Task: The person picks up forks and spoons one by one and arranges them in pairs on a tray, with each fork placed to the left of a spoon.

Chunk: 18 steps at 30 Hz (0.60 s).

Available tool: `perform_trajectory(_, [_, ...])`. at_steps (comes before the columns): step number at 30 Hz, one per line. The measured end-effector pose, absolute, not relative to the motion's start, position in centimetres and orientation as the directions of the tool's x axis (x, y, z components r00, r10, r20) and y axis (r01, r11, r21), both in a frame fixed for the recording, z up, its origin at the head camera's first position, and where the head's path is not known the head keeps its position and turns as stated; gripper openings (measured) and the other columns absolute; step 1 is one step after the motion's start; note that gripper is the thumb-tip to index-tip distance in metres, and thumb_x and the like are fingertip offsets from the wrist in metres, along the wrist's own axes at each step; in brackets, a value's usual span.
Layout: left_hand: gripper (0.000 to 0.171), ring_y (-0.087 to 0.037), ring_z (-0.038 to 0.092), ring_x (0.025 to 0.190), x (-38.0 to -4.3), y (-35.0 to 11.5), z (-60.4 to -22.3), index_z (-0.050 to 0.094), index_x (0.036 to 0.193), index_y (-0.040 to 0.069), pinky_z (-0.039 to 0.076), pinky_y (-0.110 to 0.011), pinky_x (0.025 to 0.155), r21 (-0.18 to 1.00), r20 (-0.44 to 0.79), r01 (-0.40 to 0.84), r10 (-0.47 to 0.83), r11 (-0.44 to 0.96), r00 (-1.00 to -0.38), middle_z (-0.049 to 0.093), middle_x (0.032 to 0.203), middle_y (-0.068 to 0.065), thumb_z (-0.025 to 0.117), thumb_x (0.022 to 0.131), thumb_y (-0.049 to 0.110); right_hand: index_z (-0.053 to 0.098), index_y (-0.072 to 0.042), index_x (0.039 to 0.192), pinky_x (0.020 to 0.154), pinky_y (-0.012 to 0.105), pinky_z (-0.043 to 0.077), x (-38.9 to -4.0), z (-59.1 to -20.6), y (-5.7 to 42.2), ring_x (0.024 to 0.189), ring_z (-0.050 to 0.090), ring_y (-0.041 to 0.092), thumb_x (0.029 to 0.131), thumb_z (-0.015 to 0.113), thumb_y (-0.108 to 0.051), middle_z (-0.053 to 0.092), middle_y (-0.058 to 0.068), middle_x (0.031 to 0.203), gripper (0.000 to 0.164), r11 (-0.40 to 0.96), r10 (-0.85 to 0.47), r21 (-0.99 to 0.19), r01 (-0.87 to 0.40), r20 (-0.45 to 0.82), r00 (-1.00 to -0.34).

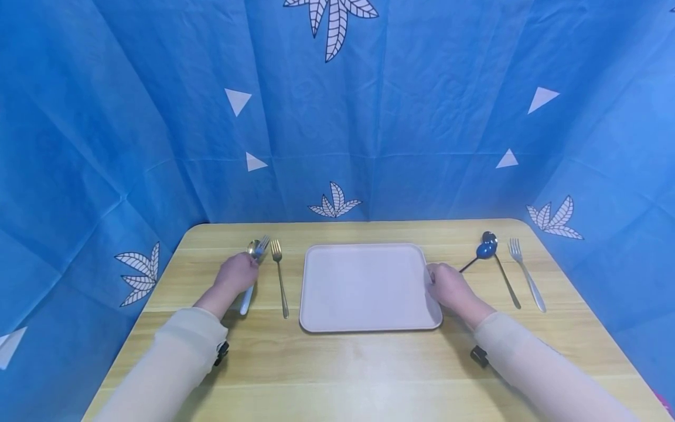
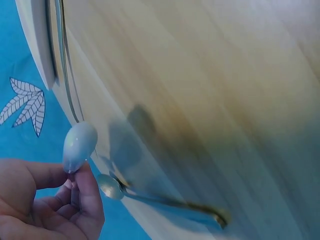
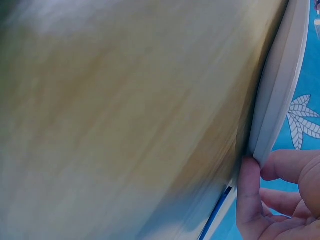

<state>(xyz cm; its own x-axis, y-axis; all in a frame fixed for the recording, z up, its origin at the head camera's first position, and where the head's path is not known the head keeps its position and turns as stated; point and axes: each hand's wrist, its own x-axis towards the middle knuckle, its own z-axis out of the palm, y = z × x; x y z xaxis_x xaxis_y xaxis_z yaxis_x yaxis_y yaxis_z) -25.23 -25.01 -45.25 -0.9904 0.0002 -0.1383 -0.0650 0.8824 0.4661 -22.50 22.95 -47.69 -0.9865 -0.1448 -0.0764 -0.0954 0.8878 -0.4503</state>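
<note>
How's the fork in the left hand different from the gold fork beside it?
The held fork has a pale, thick handle; the gold fork has a slim one. The left hand pinches the held fork, while the gold fork lies on the table. Both have their tines at the far end.

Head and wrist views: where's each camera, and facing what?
Head: worn on the head, facing forward and down at the tray; both sleeves, left hand and right hand show.
Left wrist: on that wrist, facing the left hand, which pinches a fork.
Right wrist: on that wrist, facing the right hand, which pinches the tray's edge.
Head and right wrist share the tray.
</note>
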Motion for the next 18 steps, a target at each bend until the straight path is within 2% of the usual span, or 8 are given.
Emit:
perform_trajectory(6, [0.035, -0.019, 0.044, 0.057, -25.1, -24.1, -45.5, 0.046, 0.068, 0.012, 0.04, -0.033, 0.054, 0.48, -0.148, -0.059, 0.015, 0.875, -0.989, 0.046, 0.064, -0.003, 0.039, 0.102, 0.017, 0.067, 0.005, 0.102, 0.066, 0.037, 0.055, -22.6, -47.8, 23.0, 0.072, 0.059, 0.024, 0.083, 0.065, 0.006, 0.062, 0.008, 0.076, 0.019, 0.886, -0.145, -0.455, -0.093, -0.08, -0.986])
perform_trajectory(18, [0.028, -0.02, 0.046, 0.06, -24.6, -22.5, -45.6, 0.05, 0.074, 0.011, 0.041, -0.033, 0.056, 0.511, -0.15, -0.043, 0.04, 0.859, -0.988, 0.046, 0.065, -0.003, 0.044, 0.101, 0.016, 0.065, 0.0, 0.09, 0.063, 0.035, 0.052, -22.6, -47.8, 23.0, 0.069, 0.056, 0.023, 0.083, 0.066, 0.005, 0.059, 0.006, 0.072, 0.009, 0.892, -0.146, -0.442, -0.095, -0.083, -0.986])
